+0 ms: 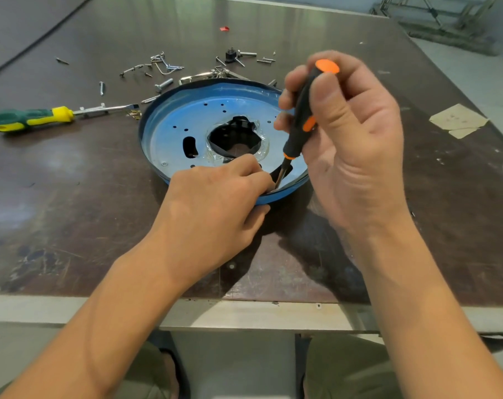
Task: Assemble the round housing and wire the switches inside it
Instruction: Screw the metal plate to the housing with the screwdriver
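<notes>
Screwdriver [300,116] tip (blurred) by left hand [215,208]

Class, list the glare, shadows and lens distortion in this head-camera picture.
Head view: glare streaks the far table and the blue housing; the left hand, gripping the housing rim, and the right hand, holding the screwdriver, throw a dark shadow beneath them; the wide lens stretches the forearms near the corners.

- round housing [175,131] sits on surface [71,214], centre
- spare screwdriver [31,118] lies left of it
- loose screws [164,66] scattered behind
- paper scrap [457,120] well right
- held screwdriver [302,110]: tip in housing, near-right rim
</notes>
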The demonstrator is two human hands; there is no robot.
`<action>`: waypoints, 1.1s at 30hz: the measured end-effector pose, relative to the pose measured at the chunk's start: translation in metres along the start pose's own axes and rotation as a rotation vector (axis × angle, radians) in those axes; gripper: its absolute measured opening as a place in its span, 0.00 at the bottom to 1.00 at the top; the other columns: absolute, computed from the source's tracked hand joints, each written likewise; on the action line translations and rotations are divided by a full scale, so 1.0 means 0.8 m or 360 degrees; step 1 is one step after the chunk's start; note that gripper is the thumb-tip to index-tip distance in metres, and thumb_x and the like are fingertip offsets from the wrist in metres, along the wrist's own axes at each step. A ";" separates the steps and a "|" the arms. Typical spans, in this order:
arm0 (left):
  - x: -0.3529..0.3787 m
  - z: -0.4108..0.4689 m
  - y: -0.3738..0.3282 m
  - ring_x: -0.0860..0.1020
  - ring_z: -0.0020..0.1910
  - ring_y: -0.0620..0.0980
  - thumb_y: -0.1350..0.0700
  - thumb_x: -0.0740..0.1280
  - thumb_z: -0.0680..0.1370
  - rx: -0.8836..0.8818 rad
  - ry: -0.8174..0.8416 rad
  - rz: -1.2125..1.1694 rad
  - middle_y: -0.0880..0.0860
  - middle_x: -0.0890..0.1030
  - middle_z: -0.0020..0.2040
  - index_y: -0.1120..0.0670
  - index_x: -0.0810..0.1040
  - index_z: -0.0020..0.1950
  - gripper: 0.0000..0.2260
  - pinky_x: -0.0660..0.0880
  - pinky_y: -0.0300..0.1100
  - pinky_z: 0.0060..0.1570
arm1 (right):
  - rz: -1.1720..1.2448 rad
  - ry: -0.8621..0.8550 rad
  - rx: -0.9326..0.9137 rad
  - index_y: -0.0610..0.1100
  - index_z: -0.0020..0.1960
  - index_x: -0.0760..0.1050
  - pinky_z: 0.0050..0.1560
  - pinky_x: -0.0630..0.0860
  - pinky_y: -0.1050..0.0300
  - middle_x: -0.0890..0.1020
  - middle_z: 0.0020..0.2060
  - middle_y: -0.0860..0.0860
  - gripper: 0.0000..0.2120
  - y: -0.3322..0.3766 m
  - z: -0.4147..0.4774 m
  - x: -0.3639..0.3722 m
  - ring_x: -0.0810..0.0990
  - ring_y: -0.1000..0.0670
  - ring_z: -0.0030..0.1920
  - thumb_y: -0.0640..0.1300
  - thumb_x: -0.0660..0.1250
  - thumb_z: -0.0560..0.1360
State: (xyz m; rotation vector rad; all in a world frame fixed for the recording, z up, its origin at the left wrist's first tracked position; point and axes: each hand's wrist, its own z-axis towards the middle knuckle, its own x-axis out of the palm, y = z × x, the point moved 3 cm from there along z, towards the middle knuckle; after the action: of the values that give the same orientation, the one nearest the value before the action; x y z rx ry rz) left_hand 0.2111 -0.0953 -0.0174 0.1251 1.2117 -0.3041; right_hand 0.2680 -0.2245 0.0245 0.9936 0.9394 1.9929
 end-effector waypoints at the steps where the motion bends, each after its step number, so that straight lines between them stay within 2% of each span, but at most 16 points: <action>1: 0.000 0.000 0.000 0.81 0.45 0.50 0.43 0.63 0.78 0.0001 -0.0003 0.0004 0.43 0.77 0.57 0.45 0.77 0.61 0.14 0.78 0.48 0.37 | -0.0035 -0.0042 -0.0020 0.40 0.54 0.71 0.46 0.76 0.51 0.82 0.45 0.44 0.04 0.001 0.001 -0.002 0.80 0.46 0.44 0.33 0.61 0.81; 3: -0.001 0.000 0.000 0.81 0.45 0.50 0.43 0.63 0.78 0.0005 -0.0005 0.0006 0.43 0.77 0.57 0.45 0.77 0.61 0.14 0.78 0.48 0.36 | -0.0078 -0.0089 -0.0067 0.42 0.52 0.68 0.42 0.74 0.49 0.82 0.42 0.44 0.08 0.002 0.001 -0.007 0.79 0.46 0.39 0.32 0.64 0.79; 5: -0.001 0.000 0.000 0.81 0.44 0.50 0.44 0.64 0.78 0.0007 0.0000 0.0005 0.44 0.78 0.56 0.45 0.78 0.60 0.13 0.78 0.48 0.35 | -0.0061 -0.0064 -0.0074 0.42 0.52 0.67 0.39 0.70 0.50 0.80 0.39 0.45 0.06 0.002 0.001 -0.005 0.75 0.47 0.36 0.33 0.62 0.80; 6: -0.002 0.000 0.000 0.81 0.44 0.50 0.44 0.64 0.78 0.0007 0.0000 0.0003 0.44 0.78 0.56 0.45 0.78 0.60 0.13 0.78 0.48 0.35 | -0.0003 -0.0026 -0.0058 0.41 0.54 0.68 0.40 0.71 0.51 0.79 0.39 0.45 0.03 0.002 0.000 -0.004 0.74 0.47 0.37 0.35 0.59 0.82; 9: -0.002 0.000 -0.001 0.81 0.43 0.50 0.44 0.65 0.78 0.0001 -0.0005 -0.0003 0.44 0.78 0.56 0.45 0.78 0.60 0.13 0.78 0.48 0.34 | 0.0116 -0.0044 -0.0001 0.35 0.60 0.70 0.46 0.72 0.53 0.78 0.43 0.43 0.11 0.002 -0.001 -0.004 0.75 0.47 0.43 0.37 0.51 0.85; 10: -0.002 0.000 -0.001 0.81 0.43 0.50 0.44 0.65 0.78 -0.0002 -0.0006 -0.0003 0.44 0.78 0.56 0.45 0.78 0.60 0.13 0.78 0.48 0.34 | 0.0089 -0.0055 -0.0001 0.34 0.60 0.71 0.46 0.73 0.53 0.79 0.44 0.44 0.11 0.003 -0.001 -0.004 0.76 0.48 0.43 0.37 0.52 0.85; 12: -0.002 0.000 0.000 0.81 0.44 0.50 0.44 0.65 0.78 -0.0001 -0.0005 0.0006 0.44 0.78 0.56 0.45 0.78 0.61 0.14 0.78 0.47 0.35 | -0.0018 -0.0082 -0.0026 0.37 0.56 0.71 0.44 0.74 0.49 0.80 0.45 0.44 0.04 0.005 -0.002 -0.002 0.78 0.46 0.42 0.34 0.60 0.81; 15: -0.002 0.000 -0.001 0.81 0.43 0.49 0.44 0.66 0.77 0.0009 -0.0009 0.0011 0.44 0.79 0.56 0.45 0.79 0.60 0.13 0.78 0.46 0.34 | -0.0063 -0.0203 -0.0081 0.40 0.51 0.68 0.46 0.76 0.48 0.80 0.43 0.44 0.10 0.004 0.000 -0.006 0.79 0.45 0.40 0.29 0.66 0.76; 16: -0.002 0.000 -0.001 0.81 0.43 0.49 0.44 0.66 0.77 0.0009 -0.0009 0.0011 0.44 0.79 0.55 0.45 0.79 0.60 0.13 0.78 0.45 0.33 | -0.0056 -0.0190 -0.0073 0.41 0.51 0.67 0.44 0.75 0.49 0.78 0.40 0.44 0.10 0.003 0.001 -0.005 0.78 0.46 0.38 0.30 0.65 0.77; 18: -0.002 0.000 -0.001 0.81 0.43 0.50 0.44 0.66 0.77 0.0004 -0.0010 0.0005 0.44 0.79 0.55 0.46 0.79 0.60 0.13 0.77 0.46 0.33 | 0.0001 -0.0104 -0.0046 0.40 0.53 0.67 0.39 0.67 0.49 0.75 0.38 0.45 0.03 0.002 0.001 -0.003 0.74 0.48 0.34 0.37 0.61 0.81; 20: -0.003 0.000 0.000 0.81 0.42 0.50 0.44 0.66 0.77 -0.0003 -0.0008 0.0007 0.44 0.79 0.55 0.46 0.79 0.59 0.13 0.77 0.45 0.33 | 0.0085 -0.0107 0.0017 0.38 0.59 0.70 0.40 0.67 0.49 0.76 0.40 0.44 0.11 0.002 0.002 -0.004 0.73 0.48 0.37 0.43 0.53 0.84; 22: -0.002 0.000 -0.001 0.80 0.42 0.50 0.44 0.65 0.77 -0.0003 -0.0009 0.0009 0.44 0.79 0.55 0.46 0.79 0.59 0.13 0.77 0.46 0.33 | 0.0111 -0.0125 0.0044 0.35 0.61 0.71 0.43 0.71 0.51 0.77 0.44 0.44 0.14 0.002 0.002 -0.007 0.74 0.48 0.40 0.42 0.51 0.85; 25: -0.003 0.000 -0.002 0.80 0.43 0.49 0.44 0.64 0.78 0.0003 -0.0013 0.0012 0.44 0.78 0.56 0.45 0.79 0.60 0.13 0.78 0.46 0.34 | -0.0073 -0.0137 -0.0019 0.38 0.53 0.73 0.43 0.75 0.49 0.78 0.46 0.46 0.02 0.004 0.001 -0.004 0.78 0.47 0.42 0.36 0.62 0.81; 28: -0.001 -0.001 0.000 0.80 0.43 0.49 0.43 0.64 0.78 0.0001 -0.0012 0.0009 0.44 0.78 0.56 0.45 0.78 0.60 0.13 0.78 0.47 0.35 | -0.0150 -0.0155 -0.0104 0.42 0.50 0.70 0.44 0.77 0.50 0.79 0.45 0.45 0.08 0.002 0.001 -0.006 0.78 0.44 0.41 0.34 0.68 0.77; 31: -0.002 0.000 -0.001 0.80 0.43 0.49 0.44 0.64 0.77 -0.0006 -0.0009 0.0003 0.44 0.78 0.55 0.45 0.78 0.60 0.13 0.78 0.48 0.34 | -0.0001 -0.0026 -0.0039 0.40 0.55 0.70 0.41 0.72 0.54 0.78 0.40 0.43 0.04 0.001 0.001 0.000 0.74 0.47 0.36 0.39 0.60 0.81; 33: -0.002 0.001 -0.001 0.80 0.43 0.49 0.44 0.65 0.77 -0.0008 -0.0008 -0.0005 0.44 0.78 0.55 0.45 0.78 0.60 0.13 0.78 0.48 0.34 | 0.0072 -0.0013 -0.0007 0.36 0.62 0.70 0.43 0.72 0.54 0.79 0.43 0.41 0.12 0.001 0.000 0.000 0.73 0.46 0.38 0.41 0.53 0.84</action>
State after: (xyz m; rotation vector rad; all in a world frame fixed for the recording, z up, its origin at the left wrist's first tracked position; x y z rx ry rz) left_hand 0.2107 -0.0960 -0.0152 0.1182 1.2074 -0.3038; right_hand 0.2675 -0.2247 0.0249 1.0284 0.9150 2.0260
